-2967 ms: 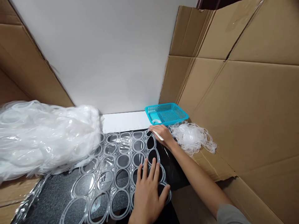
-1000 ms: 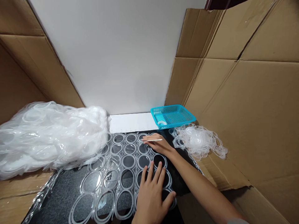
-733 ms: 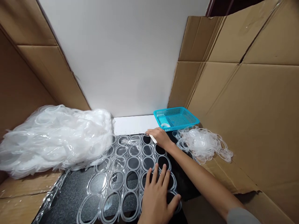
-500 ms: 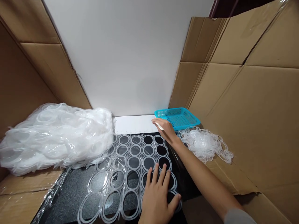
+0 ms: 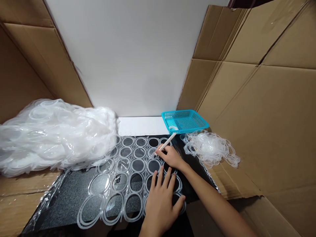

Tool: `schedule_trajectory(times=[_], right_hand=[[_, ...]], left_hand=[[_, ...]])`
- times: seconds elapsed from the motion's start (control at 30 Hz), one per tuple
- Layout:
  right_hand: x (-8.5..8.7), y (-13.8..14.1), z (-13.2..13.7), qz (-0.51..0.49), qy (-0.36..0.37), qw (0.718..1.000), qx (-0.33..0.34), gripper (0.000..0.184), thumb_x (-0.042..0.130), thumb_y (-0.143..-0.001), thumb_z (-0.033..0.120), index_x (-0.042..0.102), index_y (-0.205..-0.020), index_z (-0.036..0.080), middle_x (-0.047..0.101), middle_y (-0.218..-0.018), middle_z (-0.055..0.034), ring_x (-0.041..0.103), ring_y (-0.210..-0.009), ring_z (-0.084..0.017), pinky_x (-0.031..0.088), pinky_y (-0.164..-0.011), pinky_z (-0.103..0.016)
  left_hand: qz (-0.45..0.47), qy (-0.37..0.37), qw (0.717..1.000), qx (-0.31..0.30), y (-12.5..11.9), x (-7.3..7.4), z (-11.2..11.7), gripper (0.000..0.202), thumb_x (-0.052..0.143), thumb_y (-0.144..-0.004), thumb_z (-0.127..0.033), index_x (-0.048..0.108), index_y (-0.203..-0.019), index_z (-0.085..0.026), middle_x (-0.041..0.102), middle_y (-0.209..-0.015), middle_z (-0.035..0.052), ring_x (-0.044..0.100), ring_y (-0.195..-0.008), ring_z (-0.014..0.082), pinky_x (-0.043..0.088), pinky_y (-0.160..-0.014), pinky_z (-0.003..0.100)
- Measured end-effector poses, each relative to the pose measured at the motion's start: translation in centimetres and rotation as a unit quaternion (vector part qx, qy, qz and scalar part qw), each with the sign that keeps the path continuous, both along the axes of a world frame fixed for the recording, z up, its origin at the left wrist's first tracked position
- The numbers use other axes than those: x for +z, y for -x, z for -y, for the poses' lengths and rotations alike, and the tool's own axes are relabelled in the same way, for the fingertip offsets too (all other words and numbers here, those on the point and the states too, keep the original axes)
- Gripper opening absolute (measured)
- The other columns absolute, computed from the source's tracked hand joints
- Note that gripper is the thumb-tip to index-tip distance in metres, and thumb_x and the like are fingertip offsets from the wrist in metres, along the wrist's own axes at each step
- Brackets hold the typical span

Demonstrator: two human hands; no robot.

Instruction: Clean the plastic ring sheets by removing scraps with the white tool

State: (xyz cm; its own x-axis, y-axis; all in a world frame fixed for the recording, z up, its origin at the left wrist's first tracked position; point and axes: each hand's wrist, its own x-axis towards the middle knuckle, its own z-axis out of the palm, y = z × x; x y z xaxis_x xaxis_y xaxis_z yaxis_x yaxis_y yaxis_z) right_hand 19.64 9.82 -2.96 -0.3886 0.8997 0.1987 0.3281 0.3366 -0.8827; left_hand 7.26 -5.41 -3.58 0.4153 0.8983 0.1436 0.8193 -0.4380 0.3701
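A clear plastic sheet [image 5: 130, 172] with rows of round, pale-rimmed rings lies across the dark speckled worktop. My left hand [image 5: 163, 197] rests flat on its near right part, fingers spread. Farther up, my right hand [image 5: 171, 157] grips a slim white pen-shaped tool [image 5: 166, 144]. The tool slants, its lower end at a ring in the second row from the back and its upper end toward the basket. Fingers and glare hide what its tip is like. A white curved piece [image 5: 173, 128] lies at the near left corner of the blue basket [image 5: 187, 131].
A large stack of clear ringed sheets [image 5: 59, 138] fills the left side. To the right sits a tangled heap of thin clear plastic rings [image 5: 209, 148]. Cardboard walls [image 5: 266, 112] stand on both sides, and a white panel [image 5: 138, 59] rises behind.
My right hand has come from beside the basket down to the sheet, bringing the tool to a ring. My left hand stays flat on the sheet. The view has shifted slightly.
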Motion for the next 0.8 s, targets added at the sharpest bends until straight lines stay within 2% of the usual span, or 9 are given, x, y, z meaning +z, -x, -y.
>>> schedule_trajectory(times=[0.23,0.43,0.6,0.7,0.8], right_hand=[[0.2,-0.1,0.3,0.013,-0.018,1.000,-0.014,0.026,0.061,-0.097,0.042,0.072,-0.087,0.021,0.077,-0.091,-0.0050,0.072,-0.083,-0.021,0.054,-0.079,-0.031],[0.1,-0.4,0.7,0.037,-0.072,0.997,0.011,0.020,0.062,-0.099,0.036,0.077,-0.094,0.024,0.080,-0.103,-0.0033,0.074,-0.099,-0.022,0.054,-0.099,-0.034],[-0.5,-0.5,0.6,0.029,-0.088,0.995,0.030,0.023,0.061,-0.100,0.036,0.081,-0.098,0.025,0.081,-0.108,-0.0038,0.075,-0.105,-0.023,0.056,-0.101,-0.036],[-0.7,-0.6,0.5,0.037,-0.144,0.988,0.042,0.023,0.061,-0.102,0.036,0.081,-0.101,0.025,0.081,-0.109,-0.0043,0.076,-0.105,-0.023,0.058,-0.098,-0.035],[-0.6,-0.6,0.4,0.074,-0.227,0.969,0.066,0.025,0.056,-0.106,0.035,0.077,-0.115,0.024,0.080,-0.116,-0.0060,0.075,-0.111,-0.023,0.057,-0.099,-0.037]], left_hand=[[-0.009,-0.010,1.000,-0.005,-0.3,0.2,-0.1,0.064,0.044,-0.104,-0.056,0.039,-0.160,-0.025,0.034,-0.170,0.0016,0.026,-0.158,0.0335,0.021,-0.130,0.058],[-0.008,-0.010,1.000,-0.002,-0.4,0.4,-0.1,0.064,0.042,-0.105,-0.057,0.042,-0.159,-0.023,0.039,-0.168,0.0031,0.028,-0.157,0.0354,0.021,-0.129,0.059],[0.001,-0.019,1.000,-0.002,-0.4,0.3,-0.1,0.063,0.044,-0.104,-0.058,0.046,-0.156,-0.023,0.043,-0.166,0.0032,0.032,-0.155,0.0355,0.025,-0.128,0.059],[0.002,-0.028,1.000,0.002,-0.5,0.4,-0.2,0.063,0.046,-0.103,-0.059,0.049,-0.154,-0.022,0.047,-0.162,0.0042,0.036,-0.153,0.0366,0.028,-0.127,0.060],[0.004,-0.035,0.999,0.003,-0.6,0.4,-0.3,0.063,0.048,-0.102,-0.059,0.051,-0.153,-0.022,0.050,-0.161,0.0050,0.037,-0.152,0.0369,0.030,-0.126,0.059]])
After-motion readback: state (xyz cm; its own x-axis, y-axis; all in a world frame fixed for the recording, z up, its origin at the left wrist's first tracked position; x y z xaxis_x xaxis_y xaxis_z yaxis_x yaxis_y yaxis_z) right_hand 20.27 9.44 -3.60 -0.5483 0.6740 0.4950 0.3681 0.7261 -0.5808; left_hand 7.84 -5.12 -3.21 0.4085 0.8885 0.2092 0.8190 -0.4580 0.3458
